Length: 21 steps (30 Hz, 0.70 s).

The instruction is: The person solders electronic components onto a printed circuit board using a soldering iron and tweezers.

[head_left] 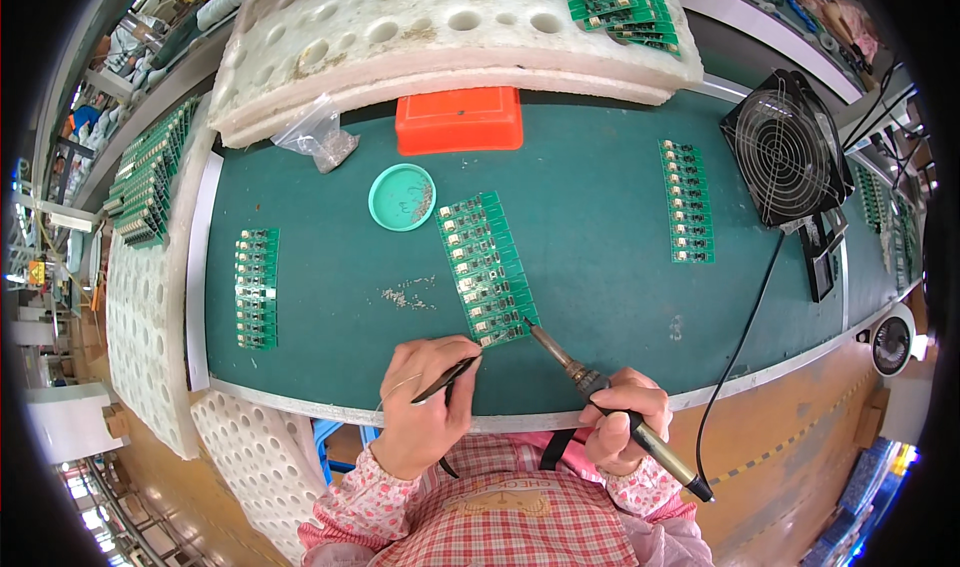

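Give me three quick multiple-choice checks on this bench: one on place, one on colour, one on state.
1. Where does the soldering iron tip rest?
A. on the near end of the middle circuit board strip
B. in the round dish
C. on the fan

2. What colour is the box at the back of the mat?
A. blue
B. orange-red
C. white

3. What does the left hand hold?
A. nothing
B. a plastic bag
C. dark tweezers

Answers: 1 A, the tip meets the strip's near corner. 2 B, it is plainly orange-red. 3 C, the fingers close on tweezers, while the right hand holds the iron.
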Each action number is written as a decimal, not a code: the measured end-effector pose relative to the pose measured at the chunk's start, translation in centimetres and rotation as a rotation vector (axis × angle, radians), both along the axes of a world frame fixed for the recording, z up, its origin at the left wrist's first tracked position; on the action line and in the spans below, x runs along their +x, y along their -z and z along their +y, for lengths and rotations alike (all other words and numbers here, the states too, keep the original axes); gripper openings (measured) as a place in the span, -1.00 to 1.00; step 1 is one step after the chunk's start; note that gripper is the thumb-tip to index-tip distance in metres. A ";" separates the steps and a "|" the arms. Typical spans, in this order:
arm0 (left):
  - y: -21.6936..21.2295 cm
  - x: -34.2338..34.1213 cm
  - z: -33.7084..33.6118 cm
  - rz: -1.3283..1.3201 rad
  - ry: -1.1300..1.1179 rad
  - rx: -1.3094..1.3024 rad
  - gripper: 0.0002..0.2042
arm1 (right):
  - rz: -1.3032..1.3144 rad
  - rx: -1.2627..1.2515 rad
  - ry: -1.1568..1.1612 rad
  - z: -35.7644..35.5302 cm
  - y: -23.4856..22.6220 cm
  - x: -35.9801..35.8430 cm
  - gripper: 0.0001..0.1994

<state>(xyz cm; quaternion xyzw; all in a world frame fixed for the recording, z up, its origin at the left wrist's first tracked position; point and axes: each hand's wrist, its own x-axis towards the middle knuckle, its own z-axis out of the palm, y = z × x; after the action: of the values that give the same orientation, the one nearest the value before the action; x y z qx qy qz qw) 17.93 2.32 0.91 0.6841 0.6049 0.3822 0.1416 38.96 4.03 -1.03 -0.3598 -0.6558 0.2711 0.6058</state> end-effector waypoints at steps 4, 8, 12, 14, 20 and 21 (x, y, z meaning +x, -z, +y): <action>-0.1 -1.2 -0.7 0.059 -0.093 -0.054 -0.81 | 0.020 -0.003 0.008 -0.1 0.2 0.0 -0.76; 0.8 -1.7 -0.7 0.019 -0.077 -0.050 -0.82 | 0.000 0.008 0.004 0.0 0.3 0.0 -0.75; 0.9 -1.7 -0.9 -0.023 -0.089 -0.041 -0.79 | -0.027 0.001 0.023 -0.2 0.2 0.1 -0.74; 0.9 -1.7 -0.8 -0.029 -0.094 -0.037 -0.79 | -0.027 0.002 0.025 -0.2 0.2 0.0 -0.74; 1.1 -1.8 -0.8 -0.032 -0.093 -0.025 -0.78 | -0.033 0.004 0.027 -0.2 0.4 0.1 -0.74; 1.1 -1.8 -0.7 -0.032 -0.090 -0.024 -0.78 | -0.032 -0.003 0.024 -0.2 0.3 0.1 -0.74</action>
<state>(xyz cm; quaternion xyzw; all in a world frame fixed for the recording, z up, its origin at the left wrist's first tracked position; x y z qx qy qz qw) 16.17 1.58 -0.16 0.6483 0.6373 0.3916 0.1420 39.02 3.79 -1.35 -0.3728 -0.6607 0.2591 0.5979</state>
